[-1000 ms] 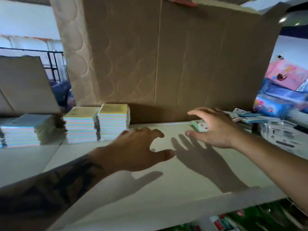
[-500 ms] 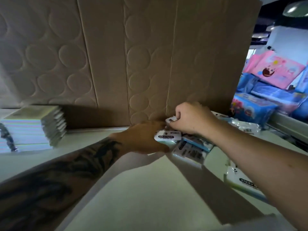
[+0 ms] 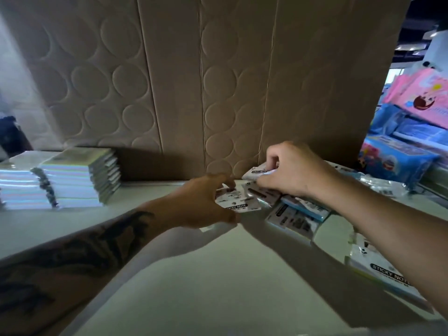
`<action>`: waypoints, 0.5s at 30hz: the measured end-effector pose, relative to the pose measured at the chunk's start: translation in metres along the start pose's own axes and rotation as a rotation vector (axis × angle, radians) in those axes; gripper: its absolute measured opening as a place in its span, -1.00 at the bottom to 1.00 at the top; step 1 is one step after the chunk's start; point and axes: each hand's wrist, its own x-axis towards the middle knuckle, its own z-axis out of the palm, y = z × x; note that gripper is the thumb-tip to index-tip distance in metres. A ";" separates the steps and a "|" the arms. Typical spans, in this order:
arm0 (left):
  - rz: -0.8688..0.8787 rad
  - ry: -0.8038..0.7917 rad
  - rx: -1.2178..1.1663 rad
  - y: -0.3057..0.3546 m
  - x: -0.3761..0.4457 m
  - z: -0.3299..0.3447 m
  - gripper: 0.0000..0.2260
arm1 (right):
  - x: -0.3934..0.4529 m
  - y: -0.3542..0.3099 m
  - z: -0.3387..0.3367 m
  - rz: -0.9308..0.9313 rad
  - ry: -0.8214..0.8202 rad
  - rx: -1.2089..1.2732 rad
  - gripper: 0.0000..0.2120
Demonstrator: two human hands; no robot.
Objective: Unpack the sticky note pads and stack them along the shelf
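Cardboard backs the white shelf [image 3: 218, 275], where both hands pinch wrapped sticky note packs [image 3: 242, 200]: left hand [image 3: 203, 202] on one, right hand [image 3: 288, 170] seemingly on another. Unwrapped pads [image 3: 75, 178] sit stacked far left.

"STICKY NOTE" stands in white letters on a black band on the wrapped pad [image 3: 385, 275] at the shelf's right edge. The same words show on the pack [image 3: 238, 204] near the shelf's back edge. Smaller print on both is too blurred to read.
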 end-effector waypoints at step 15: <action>-0.018 0.122 0.115 -0.135 -0.165 -0.072 -0.30 | -0.047 -0.152 0.069 -0.339 -0.133 0.355 -0.74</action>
